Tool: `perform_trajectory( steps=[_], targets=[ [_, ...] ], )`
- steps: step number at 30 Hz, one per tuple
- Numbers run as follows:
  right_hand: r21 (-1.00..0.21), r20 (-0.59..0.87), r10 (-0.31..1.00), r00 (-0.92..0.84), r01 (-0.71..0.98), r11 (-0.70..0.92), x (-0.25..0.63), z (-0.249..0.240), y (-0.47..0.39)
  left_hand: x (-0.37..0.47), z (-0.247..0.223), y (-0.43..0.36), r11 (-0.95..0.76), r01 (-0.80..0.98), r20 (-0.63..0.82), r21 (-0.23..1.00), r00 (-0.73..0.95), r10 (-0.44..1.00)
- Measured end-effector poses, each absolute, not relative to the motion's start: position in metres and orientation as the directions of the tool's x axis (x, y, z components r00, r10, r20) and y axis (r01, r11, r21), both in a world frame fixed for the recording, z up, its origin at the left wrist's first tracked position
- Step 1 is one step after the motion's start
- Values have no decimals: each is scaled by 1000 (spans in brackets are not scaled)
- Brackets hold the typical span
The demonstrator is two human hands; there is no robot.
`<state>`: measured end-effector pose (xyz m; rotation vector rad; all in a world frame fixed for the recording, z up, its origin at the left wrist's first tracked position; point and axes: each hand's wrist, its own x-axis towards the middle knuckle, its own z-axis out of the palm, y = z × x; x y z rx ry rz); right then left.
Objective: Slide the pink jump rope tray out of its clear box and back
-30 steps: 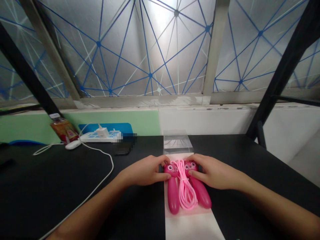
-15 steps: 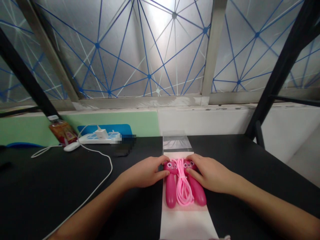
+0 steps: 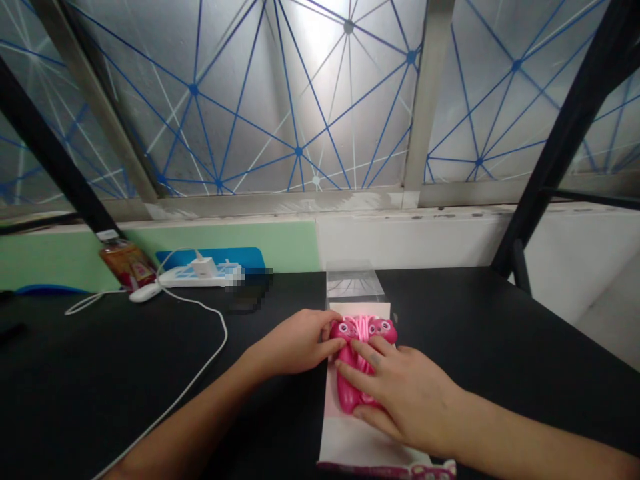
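A pink jump rope (image 3: 346, 393) lies on a white and pale pink card (image 3: 350, 440). Its two handles have animal-face heads, with the cord bundled between them. My left hand (image 3: 297, 343) pinches the head of the left handle between thumb and fingers. Over the lower part of the rope, my right hand (image 3: 423, 397) rests with its fingers spread, touching the handles and hiding most of the right handle and cord. Beyond the card's far end is a clear plastic piece (image 3: 354, 285). The card's near edge shows a dark pink printed strip.
On the black table (image 3: 280, 427) at the back left are a white power strip (image 3: 200, 275) with a plugged charger, a bottle (image 3: 127, 263) and a white mouse-shaped item (image 3: 145, 292). A white cable (image 3: 223, 327) runs towards me. Black frame posts (image 3: 535, 173) rise at both sides.
My right hand has left the right handle's head and moved down and across the rope, its fingers now spread. My left hand keeps its pinch. The card's near edge shows more.
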<state>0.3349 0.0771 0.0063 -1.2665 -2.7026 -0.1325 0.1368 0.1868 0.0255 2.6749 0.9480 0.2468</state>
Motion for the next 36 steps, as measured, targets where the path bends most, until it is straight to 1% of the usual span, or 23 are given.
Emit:
perform_trajectory(
  steps=[2,4,5,8,9,10,12,15,19,22,27,31,33,36],
  targets=[
    [13,149,755,-639,764,645,335,5,79,138,26,188,-746,581,70,325,772,632],
    [11,134,755,-642,763,647,336,4,81,140,25,192,-754,579,117,309,764,634],
    [10,131,755,-642,762,647,337,5,81,142,23,195,-756,584,170,294,747,643],
    [-7,123,751,-649,756,655,343,6,83,150,13,205,-750,618,409,236,637,654],
    [-15,124,746,-654,750,661,346,7,84,152,9,209,-752,621,458,223,614,643],
    [-22,125,738,-663,742,670,349,7,84,154,4,212,-759,616,475,209,615,630],
    [-27,130,720,-681,724,689,355,8,86,155,-4,218,-771,604,443,199,647,621],
    [-17,134,703,-699,707,707,359,10,88,149,-6,221,-769,596,369,233,677,637],
    [-1,129,665,-736,670,742,355,18,85,137,9,219,-749,587,316,307,679,662],
    [-9,147,628,-764,634,773,351,24,80,132,21,218,-747,571,288,340,693,661],
    [-26,164,653,-740,658,752,349,28,75,131,25,217,-731,547,281,407,686,671],
    [12,177,687,-705,699,715,349,23,78,132,24,209,-717,514,278,470,685,673],
    [39,182,701,-689,718,695,351,18,81,132,24,202,-725,500,276,474,697,662],
    [75,205,707,-677,731,679,353,9,87,133,24,195,-735,510,267,447,708,653]
  ],
)
